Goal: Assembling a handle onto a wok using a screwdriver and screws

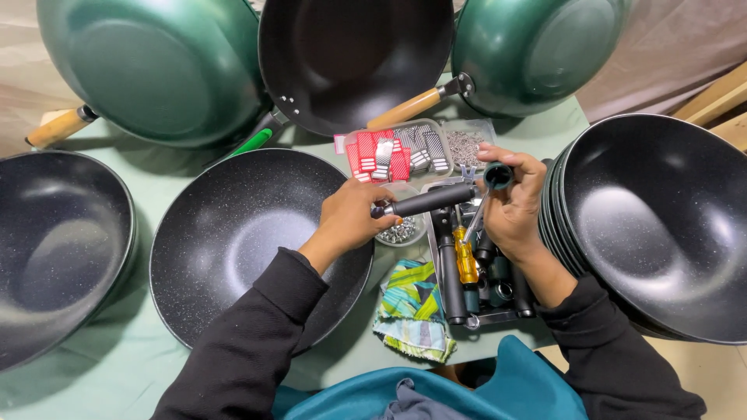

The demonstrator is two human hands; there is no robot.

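The left hand (352,215) is curled shut around one end of a black pan handle (433,199), at the rim of a black speckled wok (233,233). The handle runs level across to the right hand (513,198), whose fingers close on its far end and also pinch a yellow-handled screwdriver (467,253) hanging over a metal tray (498,316) of handles. Both forearms angle inward.

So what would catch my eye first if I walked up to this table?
Probably the ring of big pans: a speckled black pan in the middle and a stack of pans on the right. Between them, the left hand and right hand hold a black handle over a tray of parts.
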